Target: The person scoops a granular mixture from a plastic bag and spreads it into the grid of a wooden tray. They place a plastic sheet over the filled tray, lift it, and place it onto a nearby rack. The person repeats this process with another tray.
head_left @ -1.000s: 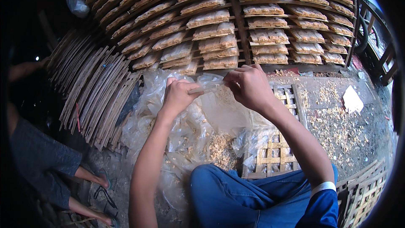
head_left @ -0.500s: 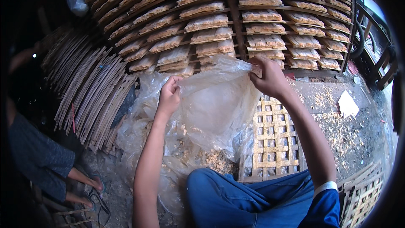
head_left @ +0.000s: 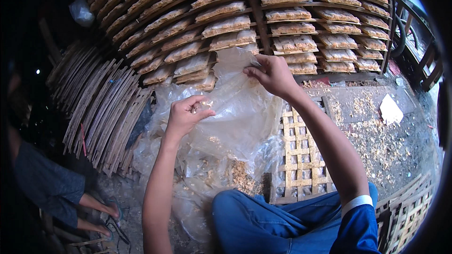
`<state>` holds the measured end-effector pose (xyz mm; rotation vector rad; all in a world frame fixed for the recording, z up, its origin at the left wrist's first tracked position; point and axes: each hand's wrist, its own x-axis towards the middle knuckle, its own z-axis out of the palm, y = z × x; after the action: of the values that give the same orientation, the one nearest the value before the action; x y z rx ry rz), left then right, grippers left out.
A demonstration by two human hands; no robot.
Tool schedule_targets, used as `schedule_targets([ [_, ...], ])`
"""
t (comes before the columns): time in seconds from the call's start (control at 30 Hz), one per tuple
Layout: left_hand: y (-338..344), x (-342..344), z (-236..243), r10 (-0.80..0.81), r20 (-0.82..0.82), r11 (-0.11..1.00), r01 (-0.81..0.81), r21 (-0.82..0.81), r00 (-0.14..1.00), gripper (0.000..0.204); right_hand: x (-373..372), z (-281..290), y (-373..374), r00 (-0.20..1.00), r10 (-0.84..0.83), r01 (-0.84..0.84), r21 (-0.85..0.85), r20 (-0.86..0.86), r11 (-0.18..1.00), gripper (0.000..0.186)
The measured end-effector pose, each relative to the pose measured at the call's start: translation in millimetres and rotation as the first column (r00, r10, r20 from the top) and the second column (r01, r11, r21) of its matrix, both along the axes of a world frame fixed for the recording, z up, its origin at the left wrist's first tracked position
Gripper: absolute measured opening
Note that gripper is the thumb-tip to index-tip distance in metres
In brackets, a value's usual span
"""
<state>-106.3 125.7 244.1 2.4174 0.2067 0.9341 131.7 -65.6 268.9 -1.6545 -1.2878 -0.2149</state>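
My right hand [head_left: 273, 76] pinches the upper right edge of a clear plastic sheet [head_left: 235, 106], which hangs down in creases from the fingers. Left of the sheet's middle is my left hand [head_left: 185, 115]. Its fingers and thumb curl round a small bit of pale crumbs [head_left: 203, 107], off the sheet's edge. Below both hands lies a heap of crumpled clear plastic sheets [head_left: 188, 183] with tan crumbs [head_left: 242, 178] scattered on it. A woven bamboo tray [head_left: 301, 160] lies under my right forearm, beside the heap.
Ahead stands a tall rack [head_left: 256, 14] filled with rows of pale, crusty slabs. Stacked wooden lattice trays [head_left: 101, 113] lean at the left, and more lattice trays [head_left: 409, 211] lie at lower right. Crumbs litter the floor [head_left: 376, 160] near a white scrap [head_left: 391, 109]. Another person's legs [head_left: 52, 183] show at far left.
My left hand has let go of the sheet's left edge and moved down, now with crumbs in its fingers. My right hand has shifted left with the sheet, which hangs more slackly.
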Motion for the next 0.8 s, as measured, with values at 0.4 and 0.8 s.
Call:
schedule_targets([
  [0.4,47,-51,11,0.288,0.002,0.946,-0.285,0.157,0.958,0.020,-8,57,45,0.990,0.134,-0.108,0.348,-0.052,0.931,0.024],
  [0.8,9,-19,57,-0.035,0.300,0.933,0.139,-0.333,0.953,0.017,-51,65,10,0.763,-0.294,0.046,0.405,0.576,0.913,0.085],
])
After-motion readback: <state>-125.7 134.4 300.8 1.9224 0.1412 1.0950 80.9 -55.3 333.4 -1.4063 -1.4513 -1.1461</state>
